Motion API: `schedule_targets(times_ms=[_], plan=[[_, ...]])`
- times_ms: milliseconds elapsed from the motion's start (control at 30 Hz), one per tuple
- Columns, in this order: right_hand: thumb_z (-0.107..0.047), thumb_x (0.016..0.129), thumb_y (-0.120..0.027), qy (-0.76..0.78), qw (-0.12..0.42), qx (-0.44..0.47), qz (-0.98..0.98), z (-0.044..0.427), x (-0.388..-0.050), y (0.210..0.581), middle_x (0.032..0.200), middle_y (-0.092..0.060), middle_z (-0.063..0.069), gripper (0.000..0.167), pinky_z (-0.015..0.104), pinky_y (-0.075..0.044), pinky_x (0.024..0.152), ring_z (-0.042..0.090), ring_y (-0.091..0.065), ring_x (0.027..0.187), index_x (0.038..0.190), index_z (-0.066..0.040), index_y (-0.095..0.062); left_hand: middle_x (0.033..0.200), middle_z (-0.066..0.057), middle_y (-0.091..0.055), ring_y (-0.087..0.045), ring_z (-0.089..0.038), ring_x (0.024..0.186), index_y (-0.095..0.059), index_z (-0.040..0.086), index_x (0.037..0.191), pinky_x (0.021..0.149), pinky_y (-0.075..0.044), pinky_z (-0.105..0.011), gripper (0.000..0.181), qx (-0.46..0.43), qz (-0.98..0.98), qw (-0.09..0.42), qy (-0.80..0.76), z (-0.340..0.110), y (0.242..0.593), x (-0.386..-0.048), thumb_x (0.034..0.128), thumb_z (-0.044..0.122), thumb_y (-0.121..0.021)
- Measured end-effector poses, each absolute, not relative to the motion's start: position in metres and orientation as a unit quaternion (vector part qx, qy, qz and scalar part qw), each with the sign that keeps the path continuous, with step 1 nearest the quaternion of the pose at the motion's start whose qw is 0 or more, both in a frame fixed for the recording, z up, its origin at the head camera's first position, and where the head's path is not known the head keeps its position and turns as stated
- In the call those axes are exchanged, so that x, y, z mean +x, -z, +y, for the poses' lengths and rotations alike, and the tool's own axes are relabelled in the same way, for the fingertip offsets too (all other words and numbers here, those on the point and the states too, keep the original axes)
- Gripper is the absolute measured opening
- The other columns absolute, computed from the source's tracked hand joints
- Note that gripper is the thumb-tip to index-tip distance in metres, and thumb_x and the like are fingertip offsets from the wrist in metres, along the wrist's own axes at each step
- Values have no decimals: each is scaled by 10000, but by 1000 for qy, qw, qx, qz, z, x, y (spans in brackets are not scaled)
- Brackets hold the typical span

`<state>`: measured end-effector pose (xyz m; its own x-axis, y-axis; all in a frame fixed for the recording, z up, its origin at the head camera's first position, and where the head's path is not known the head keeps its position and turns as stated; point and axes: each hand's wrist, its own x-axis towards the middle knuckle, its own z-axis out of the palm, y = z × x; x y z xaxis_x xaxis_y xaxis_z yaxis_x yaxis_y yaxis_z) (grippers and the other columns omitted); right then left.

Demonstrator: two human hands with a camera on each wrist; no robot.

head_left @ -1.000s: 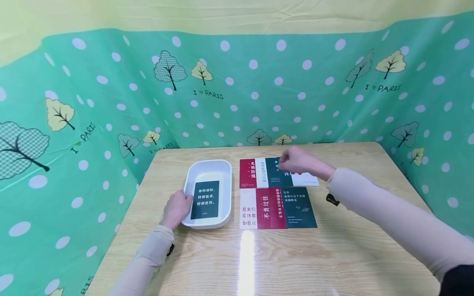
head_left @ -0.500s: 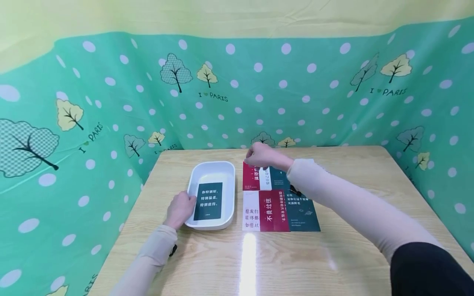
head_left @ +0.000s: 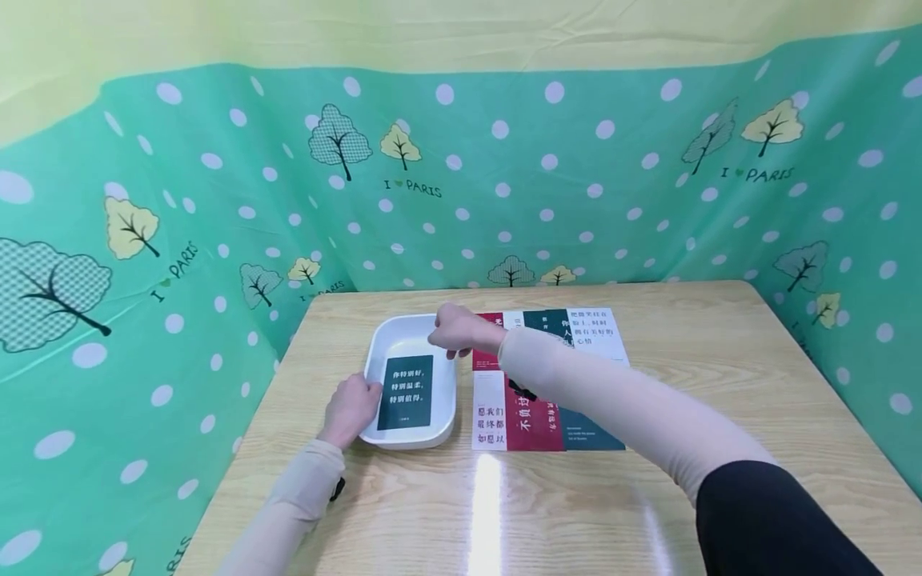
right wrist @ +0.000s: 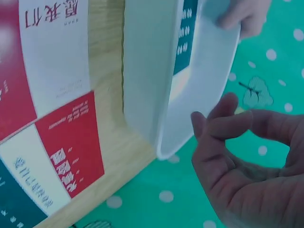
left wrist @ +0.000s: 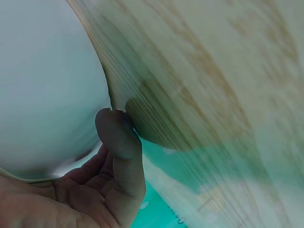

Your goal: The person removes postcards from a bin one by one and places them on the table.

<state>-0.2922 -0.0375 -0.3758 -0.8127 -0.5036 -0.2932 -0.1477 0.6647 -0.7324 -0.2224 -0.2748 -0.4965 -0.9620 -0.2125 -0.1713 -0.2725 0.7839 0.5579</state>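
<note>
At the left stands a white plastic basin [head_left: 449,396] with a dark green postcard [head_left: 405,392] lying inside. My left hand [head_left: 351,410] grips its left rim; in the left wrist view the thumb [left wrist: 121,135] bends against the basin's edge. Over the basin's far right corner hovers my right hand [head_left: 458,330], fingers loosely curled. The right wrist view shows nothing between thumb and fingers. Right of the basin, overlapping postcards lie in two rows: a red postcard [head_left: 486,362] and a white postcard [head_left: 598,336] in the far row, another white postcard [head_left: 489,408] in the near row. My right forearm covers several.
The postcards and basin rest on a light wood table [head_left: 403,512]. A green polka-dotted cloth [head_left: 612,208] with printed trees hangs behind the table and along its sides. A narrow strip of table separates the basin from the cards.
My right hand has moved left from above the far row of postcards to above the basin. My left hand stays on the basin's rim, and the cards look unmoved.
</note>
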Motion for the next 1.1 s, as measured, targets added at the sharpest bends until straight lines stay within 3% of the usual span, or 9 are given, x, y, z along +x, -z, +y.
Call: schedule_targets(times_ms=[167,300,400,567,900,1100], plan=[[-99,1000,-650,424,264,-159,852,-50,-284,388,987,-697,154,105,307,-564,580,328,-735,778,999,0,-615,915,-207,-670,-649,-264,725,-627,-116,1150,630,-604,-390,342,-130,942,48,-304,-274,496,-223,1056,186,-497],[-109,1009,-670,472,324,-131,809,-55,-279,403,1177,-675,270,373,255,-522,518,239,-697,636,1271,111,-521,923,-209,-675,-649,-259,725,-621,-126,1180,631,-607,-386,356,-129,943,52,-303,-274,496,-224,1055,183,-493],[-119,1020,-669,498,369,-108,777,-58,-278,415,1270,-617,327,500,223,-507,491,183,-660,580,1374,131,-420,913,-202,-672,-647,-257,725,-619,-126,1184,630,-605,-381,355,-129,941,56,-307,-274,496,-223,1053,180,-495],[-105,1024,-661,529,403,-76,743,-61,-276,429,1275,-612,327,420,214,-523,508,168,-647,582,1318,98,-439,919,-208,-675,-652,-258,729,-616,-126,1188,646,-618,-393,353,-130,940,54,-311,-274,496,-223,1056,177,-492],[-118,1010,-699,567,354,-22,743,-73,-264,443,1188,-636,281,499,223,-532,491,179,-641,561,1358,100,-417,805,-147,-624,-620,-249,684,-629,-55,1041,587,-572,-364,273,-131,940,61,-309,-274,494,-221,1060,178,-488],[-107,988,-720,593,357,10,721,-77,-266,443,1153,-666,289,396,208,-514,488,156,-604,549,1243,75,-478,796,-145,-614,-620,-249,684,-625,-45,1023,588,-572,-361,262,-135,939,61,-311,-274,494,-221,1059,176,-489]])
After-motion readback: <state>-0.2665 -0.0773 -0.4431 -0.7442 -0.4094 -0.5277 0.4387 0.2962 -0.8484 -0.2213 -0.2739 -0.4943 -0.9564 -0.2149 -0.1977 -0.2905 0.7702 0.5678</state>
